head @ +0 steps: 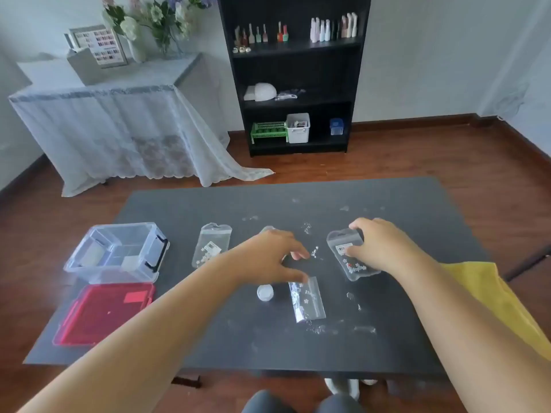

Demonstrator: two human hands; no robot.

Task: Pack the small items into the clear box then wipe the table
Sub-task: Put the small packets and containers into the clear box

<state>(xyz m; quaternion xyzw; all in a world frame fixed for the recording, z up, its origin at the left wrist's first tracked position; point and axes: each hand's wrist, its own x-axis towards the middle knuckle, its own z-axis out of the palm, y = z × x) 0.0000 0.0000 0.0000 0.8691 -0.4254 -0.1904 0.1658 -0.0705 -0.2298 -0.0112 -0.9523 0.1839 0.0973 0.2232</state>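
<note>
Pouches and loose beads lie scattered mid-tabletop (208, 347), clear box (117, 251) open at far left. Right hand (384, 248) closes its grip on a labelled pouch (348, 257), probably steadying it; left hand (268, 257) pinches at spilled beads (314, 252), whether it holds any, can't tell.

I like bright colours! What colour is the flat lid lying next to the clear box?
The lid is red, best seen in the head view.

Your left hand (268, 254) hides most of a pouch (267, 229); the yellow cloth (489, 290) runs off the right edge; loose bits (314, 252) are too small to identify.
</note>
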